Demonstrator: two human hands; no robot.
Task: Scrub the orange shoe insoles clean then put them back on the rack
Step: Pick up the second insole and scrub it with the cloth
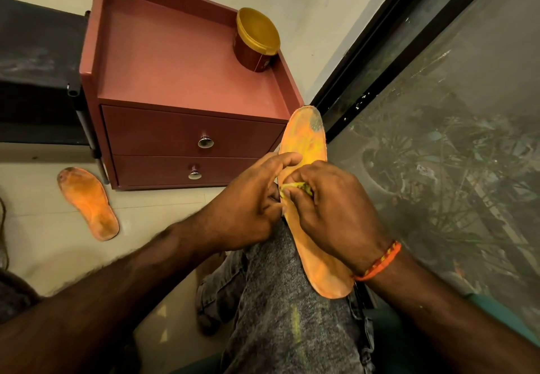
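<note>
An orange insole lies lengthwise along my right knee, toe end pointing away, with a grey worn patch near the toe. My left hand holds its left edge, fingers curled round the side. My right hand pinches a small yellow-green scrub pad and presses it on the middle of the insole. A second orange insole, dirty and darkened at both ends, lies flat on the floor to the left. The black rack stands at the far left.
A reddish two-drawer cabinet stands ahead, with a yellow-lidded brown tub on its top. A dusty glass door with a black frame fills the right side. Pale tiled floor lies to the left.
</note>
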